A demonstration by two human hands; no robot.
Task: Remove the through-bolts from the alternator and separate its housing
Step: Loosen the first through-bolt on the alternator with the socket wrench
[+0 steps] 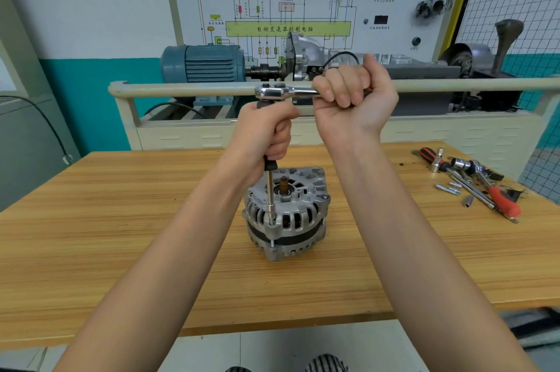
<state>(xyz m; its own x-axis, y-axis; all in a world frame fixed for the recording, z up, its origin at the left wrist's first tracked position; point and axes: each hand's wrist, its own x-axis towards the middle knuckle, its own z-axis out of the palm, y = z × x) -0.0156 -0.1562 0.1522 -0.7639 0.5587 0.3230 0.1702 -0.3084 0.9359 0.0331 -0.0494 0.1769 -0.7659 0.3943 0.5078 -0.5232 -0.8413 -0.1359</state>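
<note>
A silver alternator (286, 214) stands on end in the middle of the wooden table (121, 235). A long extension bar (269, 192) rises straight up from a through-bolt (272, 242) at the housing's front left rim. My left hand (263, 132) grips the bar's black upper part. On top of the bar sits a chrome ratchet (281, 92), lying level and pointing right. My right hand (353, 95) is wrapped round the ratchet's handle, palm toward me.
Loose tools lie at the table's right: red-handled drivers (503, 199), sockets (460, 164) and removed bolts (448, 189). Behind the table stands a training rig with a blue motor (203, 64), a beige rail (181, 89) and a wiring board.
</note>
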